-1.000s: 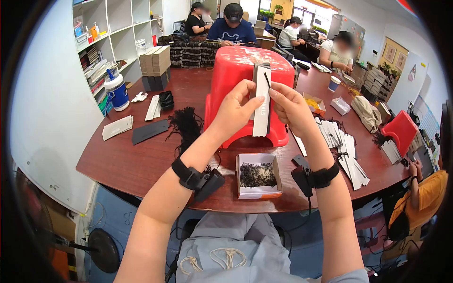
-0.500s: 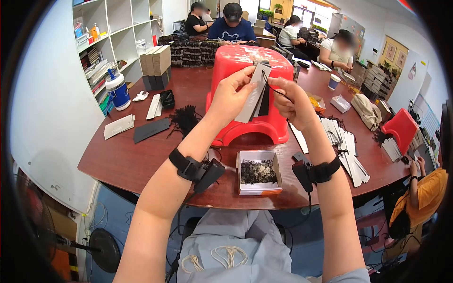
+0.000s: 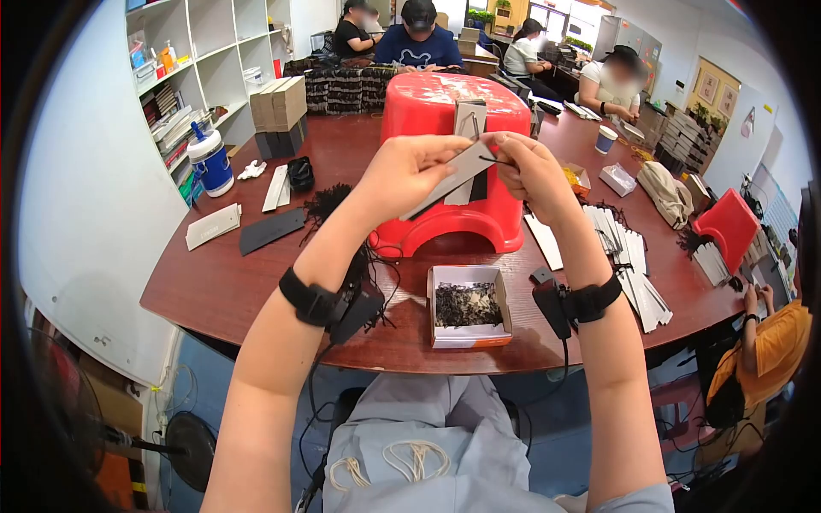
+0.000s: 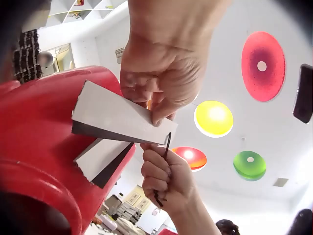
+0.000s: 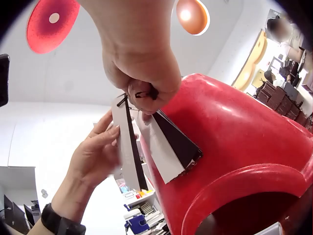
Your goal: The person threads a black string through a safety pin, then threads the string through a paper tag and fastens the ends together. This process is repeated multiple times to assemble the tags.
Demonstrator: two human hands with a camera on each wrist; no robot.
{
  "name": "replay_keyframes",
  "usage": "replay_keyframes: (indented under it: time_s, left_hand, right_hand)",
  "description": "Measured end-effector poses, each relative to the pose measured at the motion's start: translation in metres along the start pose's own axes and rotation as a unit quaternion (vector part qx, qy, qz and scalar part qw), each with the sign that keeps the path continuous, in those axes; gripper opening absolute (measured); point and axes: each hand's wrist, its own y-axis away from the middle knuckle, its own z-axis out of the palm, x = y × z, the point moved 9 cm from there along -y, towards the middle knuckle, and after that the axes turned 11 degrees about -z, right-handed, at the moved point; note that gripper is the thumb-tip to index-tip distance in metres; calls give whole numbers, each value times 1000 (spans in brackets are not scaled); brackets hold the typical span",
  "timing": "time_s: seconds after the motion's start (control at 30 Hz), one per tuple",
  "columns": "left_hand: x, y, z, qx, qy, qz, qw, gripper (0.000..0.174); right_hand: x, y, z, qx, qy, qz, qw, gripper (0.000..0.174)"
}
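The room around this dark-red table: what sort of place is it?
Most likely a small workshop for assembling tags by hand. Pale card strips and black cords lie in piles on the table, the right hand grips a cord at another strip's end, and other people sit nearby.

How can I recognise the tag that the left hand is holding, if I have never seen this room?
On the table, find the red stool. In front of it, the left hand holds a long pale tag. It slants, with a black cord running to the right hand, while the tags behind it stand nearly upright.
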Motion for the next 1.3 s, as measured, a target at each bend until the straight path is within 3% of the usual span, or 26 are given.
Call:
replay_keyframes:
  time_s: [0.07, 0.17, 0.23, 0.37, 0.47, 0.5, 0.57, 0.6, 0.67, 0.7, 0.77, 0.83, 0.9, 0.93, 1.0, 1.03, 1.1, 1.17, 1.3]
  left_hand:
    - [-8, 6, -4, 30, 8, -14, 999, 31]
    - [-15, 9, -13, 68, 12, -34, 997, 32]
    - [-12, 10, -12, 68, -29, -46, 996, 31]
    - [-12, 13, -9, 65, -15, -59, 996, 29]
    - [-10, 23, -4, 55, 10, -70, 996, 28]
    - [-13, 27, -2, 50, 42, -100, 993, 28]
    - [-14, 38, 2, 45, 76, -130, 988, 28]
    - [-15, 44, 6, 33, 89, -147, 985, 28]
    - [-19, 54, 15, 21, 120, -165, 979, 27]
    - [-15, 59, 19, 19, 119, -166, 979, 27]
    - [-10, 70, 24, 21, 153, -198, 968, 27]
    - [-14, 77, 25, 27, 169, -193, 966, 28]
    - [-13, 88, 27, 23, 207, -238, 949, 27]
    - [-11, 91, 28, 19, 214, -236, 948, 26]
    - [-11, 95, 33, 20, 222, -232, 947, 25]
    - [-11, 97, 36, 21, 228, -227, 947, 25]
    - [-10, 101, 43, 17, 225, -232, 946, 26]
    - [-12, 106, 50, 8, 212, -258, 943, 27]
    - [-6, 112, 59, -25, 214, -257, 942, 27]
  right_hand:
    - [-4, 0, 5, -10, 21, -15, 1000, 21]
    - [-18, -7, 4, 43, 107, -82, 990, 20]
    - [-30, -19, 5, 42, 173, -202, 963, 18]
    - [-28, -23, -2, 45, 197, -190, 961, 14]
    - [-44, -13, -14, 94, 97, -202, 970, 15]
    - [-47, -9, -20, 105, 43, -171, 979, 14]
    - [-44, -5, -21, 43, -219, -121, 967, 12]
    - [-48, -1, -18, 44, -219, -119, 967, 12]
    - [-56, 16, -5, 13, -430, -108, 896, 11]
    - [-54, 21, -7, 15, -430, -109, 896, 11]
    - [-57, 35, 1, -59, -532, -107, 838, 12]
    - [-57, 50, 0, -21, -522, -120, 844, 21]
    - [-67, 67, 18, -89, -295, -152, 939, 34]
    - [-66, 75, 26, -89, -295, -150, 939, 34]
    - [-56, 87, 41, -66, -101, -135, 984, 47]
    - [-57, 93, 45, -65, -101, -134, 984, 47]
    - [-47, 100, 54, -95, 32, -91, 991, 49]
    - [-38, 100, 46, -67, 48, -72, 994, 46]
    - [-41, 99, 30, -25, 96, -137, 986, 37]
